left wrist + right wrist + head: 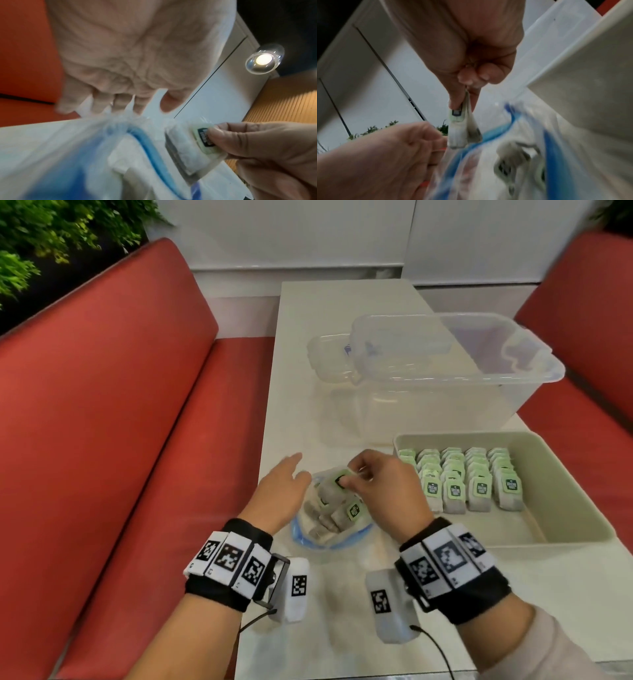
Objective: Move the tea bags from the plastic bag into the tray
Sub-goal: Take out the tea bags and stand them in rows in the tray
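Head view: white table [308, 313] between red benches [113, 405], big clear tub [534, 364] at the far end, beige tray [568, 474] in front of it with rows of tea bags [479, 484] standing inside. Plastic bag [329, 539] (blue zip rim) lies left of tray, more tea bags in it. Left hand [277, 491] flat, fingers straight, against bag's left side. Right hand [383, 484] pinches one tea bag [337, 479] by its green tag, just above the bag mouth
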